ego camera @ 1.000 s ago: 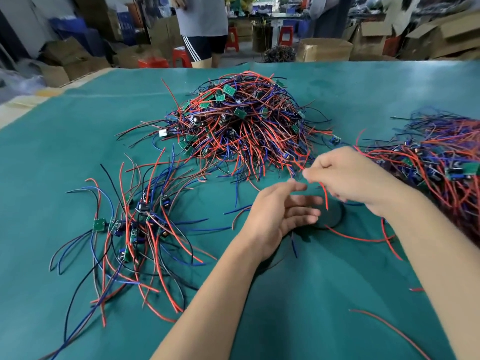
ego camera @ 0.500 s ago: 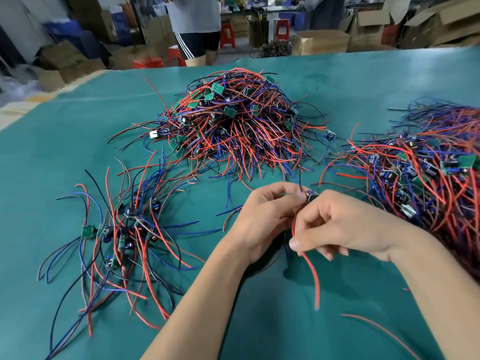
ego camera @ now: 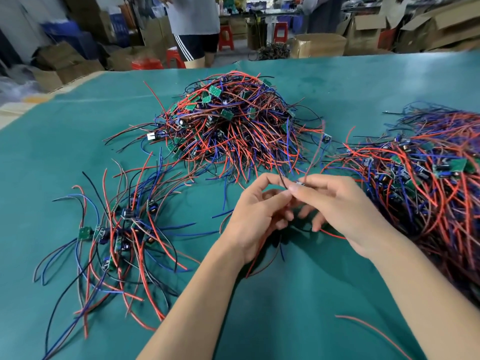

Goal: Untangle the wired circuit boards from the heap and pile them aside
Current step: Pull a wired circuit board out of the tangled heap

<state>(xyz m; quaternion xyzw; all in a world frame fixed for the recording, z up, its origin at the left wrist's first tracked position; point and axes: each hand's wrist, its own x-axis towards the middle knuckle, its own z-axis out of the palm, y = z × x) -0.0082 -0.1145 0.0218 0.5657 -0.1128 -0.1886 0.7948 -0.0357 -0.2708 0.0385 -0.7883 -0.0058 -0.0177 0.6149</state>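
A tall heap (ego camera: 233, 120) of small green circuit boards with red, blue and black wires rises at the table's middle back. A second tangled mass (ego camera: 428, 183) spreads along the right. A loose spread of sorted boards (ego camera: 119, 235) lies at the left. In front of the middle heap, my right hand (ego camera: 337, 206) pinches a small wired board (ego camera: 300, 183) at its fingertips. My left hand (ego camera: 259, 211) meets it with thumb and fingers curled round the board's wires. Red and black wires trail below and above both hands.
The green mat (ego camera: 285, 320) covers the table. One loose red wire (ego camera: 374, 333) lies at the front right. Beyond the far edge a person (ego camera: 194, 29) stands among cardboard boxes (ego camera: 319, 45) and red stools (ego camera: 226, 37).
My hands have risen slightly and shifted the small board between the fingertips. The hanging red wire that dangled below my right hand now lies lower, mostly hidden under the hands.
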